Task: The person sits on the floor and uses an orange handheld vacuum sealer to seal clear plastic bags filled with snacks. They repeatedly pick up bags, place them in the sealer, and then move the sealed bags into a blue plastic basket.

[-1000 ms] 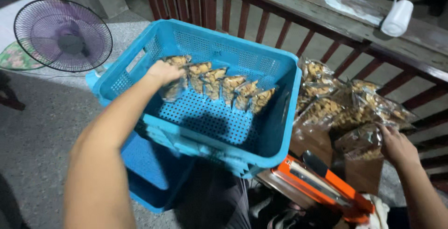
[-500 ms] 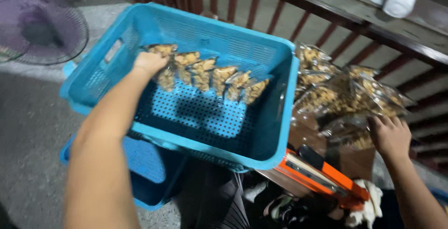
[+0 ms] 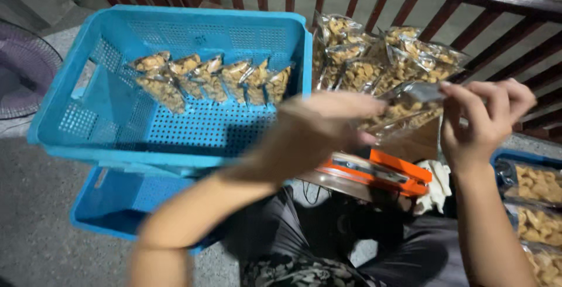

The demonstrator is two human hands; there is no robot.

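Your right hand (image 3: 483,117) pinches the top edge of a clear snack bag (image 3: 404,108) between thumb and fingers, and your left hand (image 3: 319,126), blurred by motion, lies against the bag's other end; you cannot tell whether its fingers are closed on it. The bag hangs in the air in front of the heap of filled snack bags (image 3: 380,53), its long axis running roughly left to right and tilting down toward your left hand, the sealed top edge up at the right.

Half a second ago your left hand was deep in the blue plastic crate (image 3: 170,88), touching the row of packed bags (image 3: 213,79); now it has left the crate and crossed to the right. Your right hand, which then rested low on the heap, has lifted with a bag in it.

The row stands along the crate's far wall, leaning, with the near half of the perforated floor bare. The crate's right wall stands just beside the heap. Below your hands sits the orange sealing machine (image 3: 374,170), close under the bag. A second blue crate (image 3: 123,205) lies beneath the first, and a tray of more filled bags (image 3: 535,205) sits at your right elbow. The wooden railing (image 3: 468,6) closes off the far side.
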